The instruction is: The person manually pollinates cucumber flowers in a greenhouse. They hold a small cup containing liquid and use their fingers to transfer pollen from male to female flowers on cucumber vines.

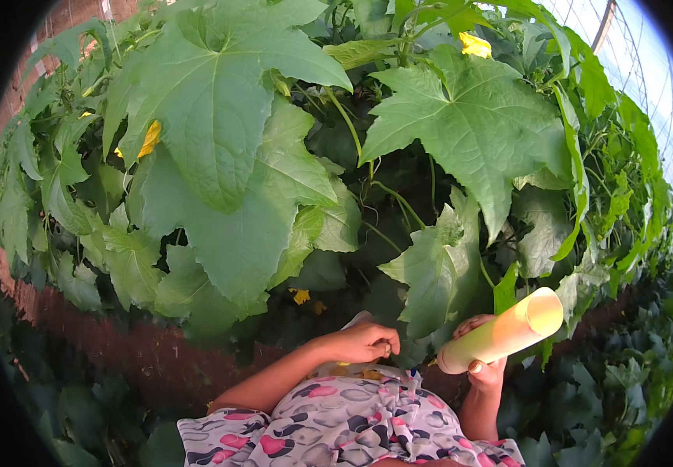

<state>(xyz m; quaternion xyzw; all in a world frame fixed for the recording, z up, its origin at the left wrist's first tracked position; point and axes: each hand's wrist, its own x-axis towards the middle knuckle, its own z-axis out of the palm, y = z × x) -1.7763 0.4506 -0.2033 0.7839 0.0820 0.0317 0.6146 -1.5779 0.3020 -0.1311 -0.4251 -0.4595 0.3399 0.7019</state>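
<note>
My right hand [485,373] grips a hollow, pale yellow-pink tube [497,340], its thumb on the near side and fingers behind. The tube tilts up to the right, and its round open end faces up. In front of my waist, my left hand [365,343] has its fingers curled inward; whether something small is between them is hidden. Below that hand, yellow petals [371,374] lie against a pale container or cloth at my waist, only partly visible. A lobed green leaf [438,268] hangs just beyond both hands.
Dense vines with broad leaves [220,76] rise before me. Yellow flowers show at the upper right [475,45] and left [150,139]. Another yellow blossom [300,296] sits low in shade. Brown soil [155,362] runs along the row, with more foliage [581,403] behind me.
</note>
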